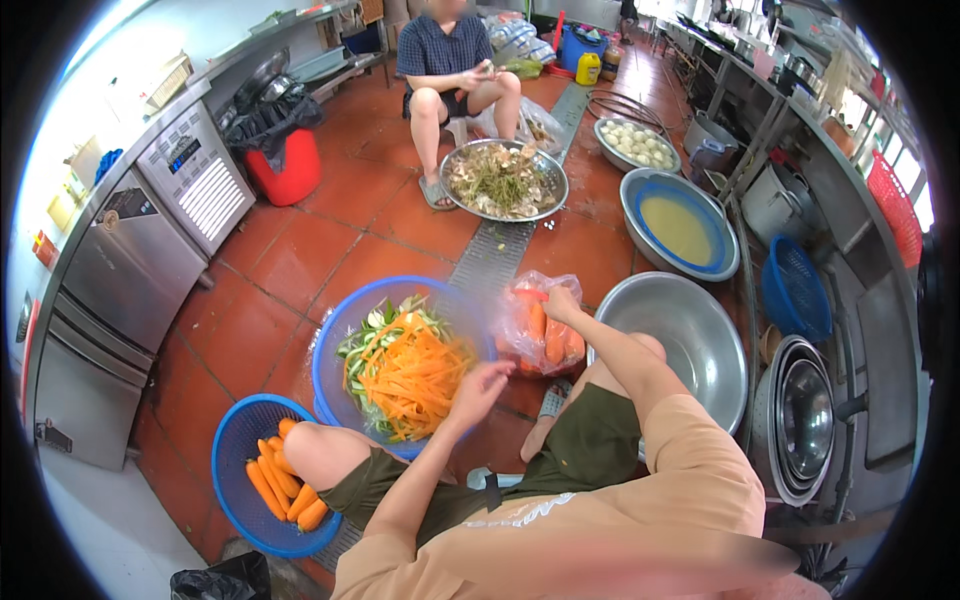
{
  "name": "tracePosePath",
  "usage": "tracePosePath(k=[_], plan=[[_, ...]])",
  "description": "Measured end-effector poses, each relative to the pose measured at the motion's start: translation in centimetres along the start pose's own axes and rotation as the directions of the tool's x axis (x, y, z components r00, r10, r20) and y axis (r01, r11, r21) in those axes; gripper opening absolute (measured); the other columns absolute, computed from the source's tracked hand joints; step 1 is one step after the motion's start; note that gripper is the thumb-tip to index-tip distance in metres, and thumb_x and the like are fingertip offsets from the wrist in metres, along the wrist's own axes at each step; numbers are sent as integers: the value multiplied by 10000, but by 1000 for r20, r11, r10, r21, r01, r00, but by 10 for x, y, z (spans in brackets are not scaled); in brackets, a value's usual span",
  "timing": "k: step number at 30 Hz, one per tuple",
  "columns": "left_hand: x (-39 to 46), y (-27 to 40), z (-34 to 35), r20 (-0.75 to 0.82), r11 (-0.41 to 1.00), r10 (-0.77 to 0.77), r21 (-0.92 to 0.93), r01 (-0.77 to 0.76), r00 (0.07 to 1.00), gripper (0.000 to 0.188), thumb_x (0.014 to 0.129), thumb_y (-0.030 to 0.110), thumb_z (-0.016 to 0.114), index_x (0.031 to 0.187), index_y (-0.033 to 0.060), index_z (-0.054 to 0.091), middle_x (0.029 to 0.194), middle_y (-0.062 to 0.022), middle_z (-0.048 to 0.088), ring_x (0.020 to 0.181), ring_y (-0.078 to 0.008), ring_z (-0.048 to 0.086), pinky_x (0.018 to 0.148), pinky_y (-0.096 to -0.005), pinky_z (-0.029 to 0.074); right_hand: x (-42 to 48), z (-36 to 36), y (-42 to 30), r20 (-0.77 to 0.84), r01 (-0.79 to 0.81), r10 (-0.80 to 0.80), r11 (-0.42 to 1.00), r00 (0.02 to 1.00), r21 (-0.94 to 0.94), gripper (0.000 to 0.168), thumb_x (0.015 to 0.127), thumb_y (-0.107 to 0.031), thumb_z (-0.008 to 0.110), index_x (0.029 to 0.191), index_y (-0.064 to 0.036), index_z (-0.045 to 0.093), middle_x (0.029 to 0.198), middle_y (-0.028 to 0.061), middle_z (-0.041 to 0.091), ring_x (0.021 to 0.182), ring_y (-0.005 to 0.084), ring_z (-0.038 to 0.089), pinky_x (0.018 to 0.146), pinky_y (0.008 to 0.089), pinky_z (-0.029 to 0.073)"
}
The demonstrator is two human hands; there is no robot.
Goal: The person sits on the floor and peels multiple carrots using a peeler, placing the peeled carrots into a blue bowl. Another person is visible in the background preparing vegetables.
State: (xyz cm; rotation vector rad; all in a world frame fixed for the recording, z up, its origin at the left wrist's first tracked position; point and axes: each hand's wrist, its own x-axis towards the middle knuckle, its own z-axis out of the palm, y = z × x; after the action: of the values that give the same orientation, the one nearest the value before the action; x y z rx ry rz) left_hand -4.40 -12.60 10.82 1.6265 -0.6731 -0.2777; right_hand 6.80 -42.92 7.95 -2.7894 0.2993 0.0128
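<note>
My right hand point(561, 304) is at the mouth of a clear plastic bag point(517, 330) of whole carrots point(555, 341). A red strip or handle shows beside its fingers; whether they grip it is not plain. My left hand point(481, 390) hangs over the near right rim of a large blue plastic basket point(321, 352), fingers apart and holding nothing. In that basket, a heap of shaved carrot strips point(409, 367) lies on green and white vegetable strips point(364, 341). By my left knee, a smaller blue basket point(225, 457) holds several peeled carrots point(274, 480).
An aluminium basin point(697, 330) stands right of my right knee. Beyond it are a basin of cloudy liquid point(679, 221) and a bowl of round white vegetables point(637, 146). A seated person point(450, 60) works behind a perforated metal bowl of vegetable scraps point(502, 180). A drain grate point(487, 251) crosses the tiles.
</note>
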Motion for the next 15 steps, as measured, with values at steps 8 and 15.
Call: tracePosePath(k=[8,15], plan=[[-15,-4,5,254,980,-130,182,84,959,287,920,110,586,1197,80,656,1072,-121,674,970,-243,644,875,-351,505,73,47,136,-264,-307,272,947,925,-99,361,921,-293,515,1097,-26,683,1167,201,665,1097,341,646,910,437,528],[-53,-46,-6,60,947,-311,101,304,949,293,940,146,586,1218,75,647,1024,-90,704,855,-166,647,796,-308,512,20,-3,22,276,-362,353,932,894,-19,413,936,-248,514,1274,-13,552,1203,229,633,1140,357,615,938,465,496]])
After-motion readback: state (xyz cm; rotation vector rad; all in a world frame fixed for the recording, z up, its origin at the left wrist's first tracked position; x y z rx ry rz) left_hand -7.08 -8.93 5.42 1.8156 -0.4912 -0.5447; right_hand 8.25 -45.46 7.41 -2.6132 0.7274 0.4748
